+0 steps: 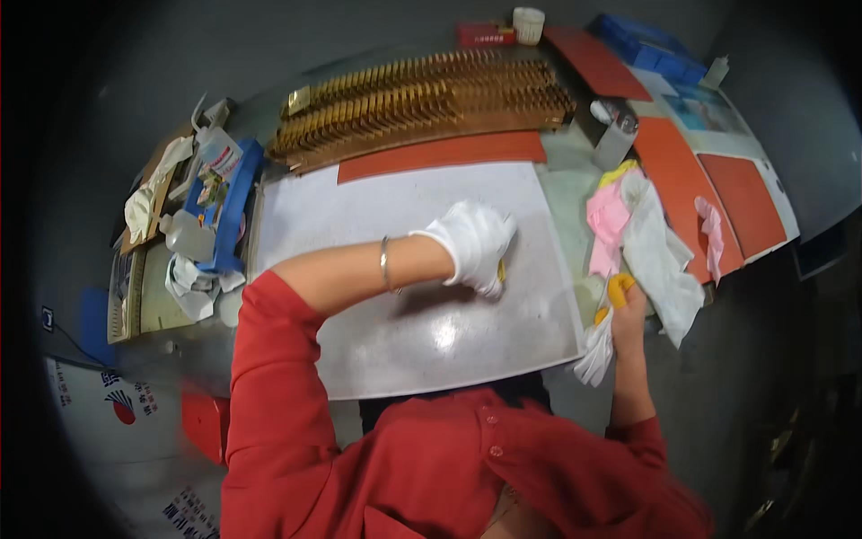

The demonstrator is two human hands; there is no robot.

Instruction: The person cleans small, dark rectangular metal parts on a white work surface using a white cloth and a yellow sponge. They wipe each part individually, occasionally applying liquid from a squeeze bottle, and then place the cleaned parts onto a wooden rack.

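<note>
- Covering the front middle of the bench: one big pale sheet [296, 220]
- Behind that, a long double row of brass-coloured pieces [422, 103], with an orange-red strip [440, 158] just in front
- Over on the right, a white cloth [660, 260] beside a pink cloth [609, 216]
- White-gloved left hand [467, 242] over the sheet, fingers angled down, can't tell if they're gripping anything
- Right hand [628, 305], yellow fingertip covers [620, 287] on, pinching a limp white glove [594, 355] at the bench's front right corner

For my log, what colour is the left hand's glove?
The glove is white, clearest in head view.
</note>
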